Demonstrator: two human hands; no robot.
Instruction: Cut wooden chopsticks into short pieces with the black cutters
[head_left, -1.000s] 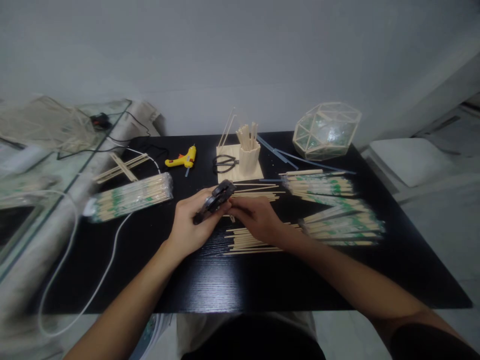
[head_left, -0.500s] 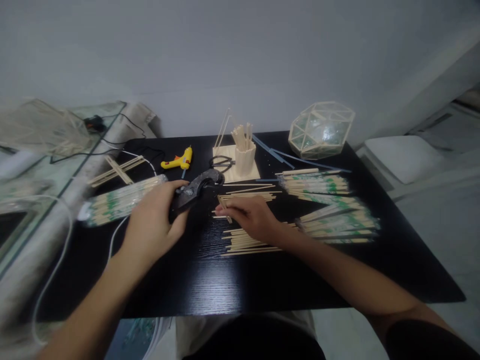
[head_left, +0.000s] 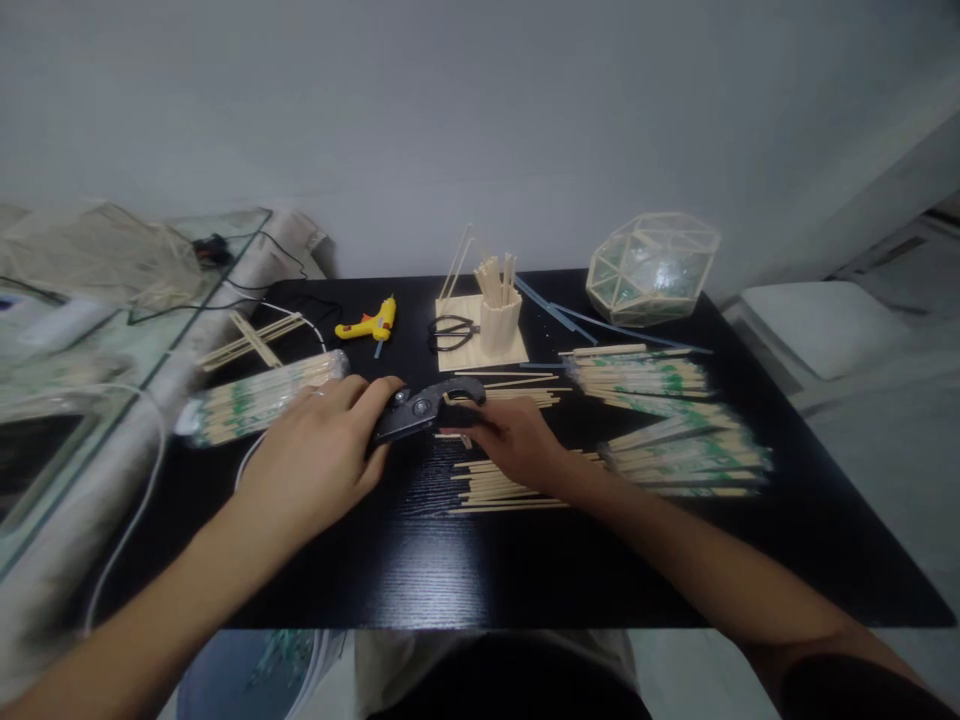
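My left hand [head_left: 319, 440] is closed round the handles of a black pipe cutter [head_left: 421, 408], its hooked jaw pointing right. My right hand [head_left: 525, 440] pinches a short wooden chopstick [head_left: 466, 441], mostly hidden behind the jaw and the fingers. The jaw reaches right up to the right fingertips; whether it encloses the stick I cannot make out. Loose chopsticks [head_left: 502, 490] lie in rows on the black table [head_left: 420, 570], under and beside the right hand.
Behind the hands are a yellow glue gun [head_left: 369, 322], black scissors [head_left: 451, 333] and a stick-built holder [head_left: 499, 325] full of sticks. Packs of chopsticks [head_left: 686, 450] lie right, another pack [head_left: 262, 400] left. A faceted stick frame [head_left: 652, 270] stands back right. A bucket [head_left: 247, 675] is below the table.
The cutter in my left hand has moved right and down, its jaw now meeting my right fingertips and covering much of the chopstick. The view has shifted slightly.
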